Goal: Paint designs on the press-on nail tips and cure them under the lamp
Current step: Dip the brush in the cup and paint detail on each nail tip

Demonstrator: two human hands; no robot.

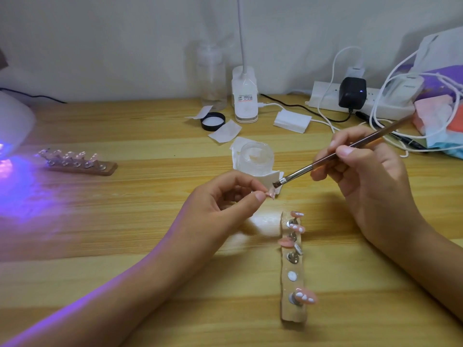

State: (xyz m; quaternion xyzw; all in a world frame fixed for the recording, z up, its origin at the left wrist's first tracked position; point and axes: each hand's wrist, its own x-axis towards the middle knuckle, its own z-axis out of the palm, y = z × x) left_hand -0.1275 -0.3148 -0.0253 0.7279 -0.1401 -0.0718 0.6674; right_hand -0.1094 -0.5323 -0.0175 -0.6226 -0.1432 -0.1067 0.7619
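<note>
At the far left edge of the frame the curing lamp (13, 121) was lit, spilling violet light over the table (125, 246), and just to its right a wooden strip (100, 170) of mounted tips lay in that glow, well apart from both hands. Toward the centre, the left hand (225, 206) had its thumb and forefinger pressed together on a single nail tip (271, 195), the other fingers curled loosely beneath. The tip stuck out to the right of the fingertips, raised off the table, just below a small clear jar (255, 159) in the frame. Immediately right of it and slightly higher sat the bristles of the brush (325, 162), whose long axis climbed from lower left to upper right (whether the bristles were already touching the tip could not be told, so close were they). In the lower centre-right a second strip (292, 314) ran nearly top to bottom and carried pink tips (304, 298) dotted with white, some posts bare. Further right, the right hand (370, 181) clamped the brush handle between thumb and fingers like a pen. The stroke would likely turn on a short move down and leftward by the brush, the right hand travelling while the left held the tip steady
</note>
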